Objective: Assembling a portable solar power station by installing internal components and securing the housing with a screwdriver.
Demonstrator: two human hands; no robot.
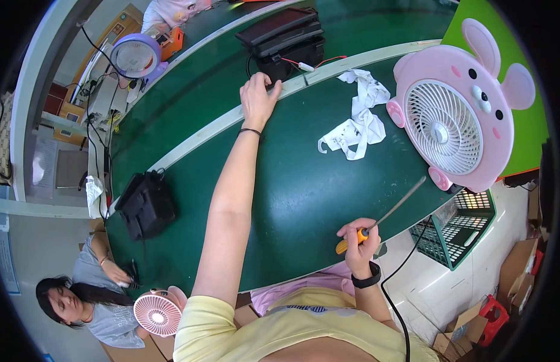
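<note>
Near the front edge of the green counter (292,199), the right hand (358,241) has its grip closed around the orange handle of a screwdriver (376,224), whose long metal shaft slants up and to the right toward a pink animal-shaped fan (458,108). A black band sits on that wrist. The fan stands tilted at the counter's right end, its white grille facing the camera, and the shaft's tip stops just short of its lower foot. Far across the counter, the left hand (257,96) is stretched out at full arm's length, fingers curled down onto the pale strip (201,136) that runs along the counter; whether it holds anything I cannot tell. Just beyond it sits a black box (286,39) with red wires. A crumpled white cloth (359,117) lies between that hand and the fan. Off to the left sits a second black box (146,204), and below it another person (93,295) holds a small pink fan (158,314). A green crate (458,226) stands on the floor at right.
</note>
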